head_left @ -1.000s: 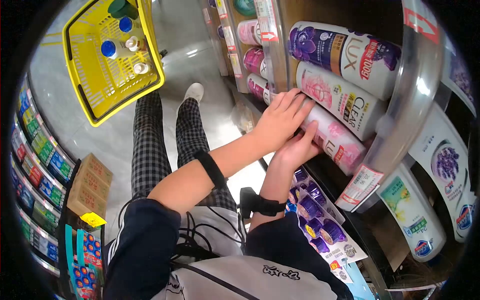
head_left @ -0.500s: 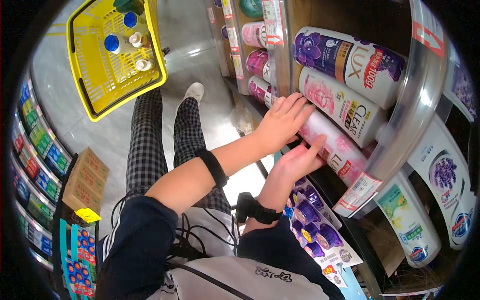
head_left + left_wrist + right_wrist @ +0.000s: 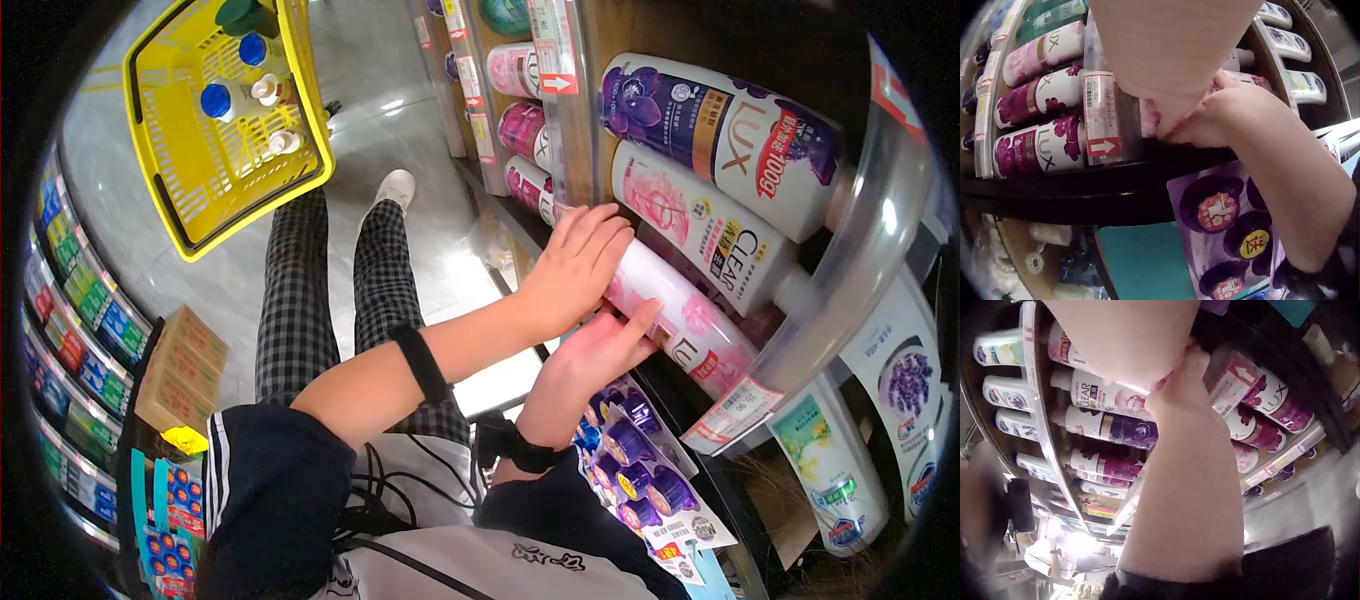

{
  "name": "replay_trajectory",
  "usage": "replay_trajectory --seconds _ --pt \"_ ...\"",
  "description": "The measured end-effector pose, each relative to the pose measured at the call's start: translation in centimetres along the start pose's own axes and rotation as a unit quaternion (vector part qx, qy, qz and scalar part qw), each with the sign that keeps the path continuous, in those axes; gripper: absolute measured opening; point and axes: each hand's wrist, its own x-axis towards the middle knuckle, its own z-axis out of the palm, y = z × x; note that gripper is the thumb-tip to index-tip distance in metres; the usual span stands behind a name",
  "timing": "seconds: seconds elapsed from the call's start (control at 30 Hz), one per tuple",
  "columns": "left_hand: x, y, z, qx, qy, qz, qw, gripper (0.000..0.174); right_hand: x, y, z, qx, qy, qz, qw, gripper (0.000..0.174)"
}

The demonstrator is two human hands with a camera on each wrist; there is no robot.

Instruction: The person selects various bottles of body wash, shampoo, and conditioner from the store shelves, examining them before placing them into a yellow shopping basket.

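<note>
In the head view a pink-and-white LUX pump bottle [image 3: 680, 310] is in the shelf's front row, with both hands on it. My left hand [image 3: 575, 265] grips its lower end, fingers laid over the side. My right hand [image 3: 605, 350] holds the bottle around its middle, thumb on the front and the other fingers mostly hidden behind. Right behind it is a white-and-pink CLEAR bottle [image 3: 700, 225], then a purple-and-white LUX bottle [image 3: 725, 145]. Each wrist view is largely filled by forearms, and the fingers are mostly hidden there.
A clear shelf rail with a price tag [image 3: 735, 410] runs by the bottle's upper end. Purple blister packs [image 3: 640, 470] hang below the right hand. A yellow basket [image 3: 165, 190] with several bottles stands on the floor, and cardboard boxes [image 3: 180, 370] are at left.
The pink LUX bottle has shifted slightly away from the CLEAR bottle, opening a narrow gap. Both hands have kept their hold and moved with it; the head view has shifted a little.
</note>
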Motion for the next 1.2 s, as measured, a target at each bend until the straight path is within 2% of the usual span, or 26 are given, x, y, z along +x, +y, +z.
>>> replay_trajectory --seconds 0.23,0.33,0.53,0.63,0.73,0.77,0.87,0.9,1.0,1.03,1.07,1.13,1.2 --pt "-0.8 -0.7 -0.9 -0.071 0.007 0.010 0.997 0.076 -1.4 -0.5 -0.2 0.010 -0.007 0.030 0.999 0.058" --pt "-0.9 -0.9 -1.4 -0.003 -0.006 0.045 0.999 0.076 -1.6 -0.6 -0.7 0.002 -0.024 0.033 0.999 0.058" --pt "0.9 -0.6 -4.2 -0.002 -0.100 0.074 0.992 0.074 -1.3 -1.0 -1.4 0.000 -0.043 0.051 0.998 0.057" --pt "0.6 -1.1 -5.1 0.034 -0.087 0.087 0.992 0.076 -2.0 -1.1 -1.3 0.019 -0.048 0.068 0.996 0.055" --pt "-0.1 -1.9 -6.1 0.026 -0.101 0.063 0.993 0.075 -2.7 -0.4 -1.0 0.040 -0.037 0.112 0.992 0.056" --pt "-0.3 -2.4 -6.6 0.012 -0.114 0.050 0.992 0.075 -3.1 0.0 -0.7 0.041 -0.006 0.109 0.993 0.056" --pt "-1.1 -4.3 -8.3 -0.009 -0.138 0.020 0.990 0.076 -4.4 2.5 -2.4 -0.027 -0.066 0.078 0.994 0.066" --pt "-1.6 -5.2 -8.8 -0.004 -0.140 0.018 0.990 0.076 -4.6 2.4 -2.4 -0.024 -0.063 0.120 0.991 0.069" --pt "-3.1 -8.1 -10.9 0.009 -0.143 0.004 0.990 0.079 -4.9 3.1 -2.7 -0.039 -0.160 0.134 0.977 0.072" --pt "-3.3 -8.9 -12.1 0.022 -0.139 -0.004 0.990 0.079 -5.0 2.6 -0.6 -0.066 -0.178 0.116 0.975 0.066" --pt "-3.4 -9.8 -13.7 0.040 -0.134 -0.011 0.990 0.079 -5.0 2.6 0.5 -0.063 -0.229 0.066 0.969 0.071" --pt "-3.4 -11.1 -16.7 0.066 -0.115 -0.009 0.991 0.074 -5.4 1.8 3.4 -0.017 -0.331 0.061 0.942 0.072" --pt "-3.1 -12.3 -19.7 0.087 -0.090 0.010 0.992 0.070 -5.9 1.7 5.8 -0.029 -0.413 0.045 0.909 0.072"
